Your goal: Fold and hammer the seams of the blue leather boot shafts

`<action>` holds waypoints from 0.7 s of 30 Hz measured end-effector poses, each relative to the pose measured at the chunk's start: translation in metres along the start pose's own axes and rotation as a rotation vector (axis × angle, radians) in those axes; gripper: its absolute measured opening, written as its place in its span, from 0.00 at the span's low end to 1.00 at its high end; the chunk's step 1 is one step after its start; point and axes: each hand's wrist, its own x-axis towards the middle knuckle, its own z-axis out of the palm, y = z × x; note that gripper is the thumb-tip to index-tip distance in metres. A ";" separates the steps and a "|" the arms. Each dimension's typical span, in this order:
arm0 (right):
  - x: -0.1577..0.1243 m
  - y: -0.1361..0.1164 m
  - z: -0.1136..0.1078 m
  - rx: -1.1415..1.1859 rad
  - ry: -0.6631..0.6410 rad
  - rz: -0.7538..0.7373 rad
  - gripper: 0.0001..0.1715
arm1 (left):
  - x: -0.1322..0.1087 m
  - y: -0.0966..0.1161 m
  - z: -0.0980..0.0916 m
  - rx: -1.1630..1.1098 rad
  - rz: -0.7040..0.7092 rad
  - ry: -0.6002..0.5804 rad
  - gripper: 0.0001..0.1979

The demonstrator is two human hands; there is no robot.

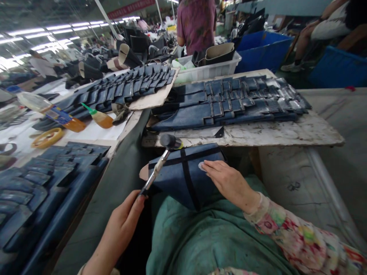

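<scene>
My left hand [123,223] is closed round the handle of a small hammer [160,160]. Its dark head hovers above the top edge of a dark blue leather piece [177,175] crossed by black tape strips. The piece lies on a teal cloth [206,236] over my lap. My right hand [226,181] rests flat on the right side of the piece, fingers stretched out and pressing it down.
A worn board [272,133] ahead carries rows of overlapped blue leather pieces [229,101]. More blue pieces [43,183] lie at left, beside glue bottles [99,116] and a yellow tape roll [47,137]. A white bin [209,68], blue crates [260,51] and a standing person [196,23] are behind.
</scene>
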 end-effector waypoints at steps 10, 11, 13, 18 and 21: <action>-0.002 0.003 0.002 0.023 0.020 -0.004 0.20 | 0.000 0.008 0.006 0.017 0.003 -0.031 0.20; -0.002 0.003 0.002 0.026 0.024 -0.003 0.20 | 0.002 0.010 0.006 0.016 0.002 -0.048 0.20; -0.003 0.003 0.002 0.031 0.033 0.001 0.20 | 0.006 0.013 0.009 0.032 -0.006 -0.130 0.19; -0.005 0.003 0.002 0.042 0.045 0.018 0.20 | 0.016 0.020 0.020 -0.109 0.045 -0.155 0.20; -0.007 0.004 0.001 0.050 0.051 0.025 0.20 | 0.020 0.029 0.029 -0.117 0.063 -0.185 0.20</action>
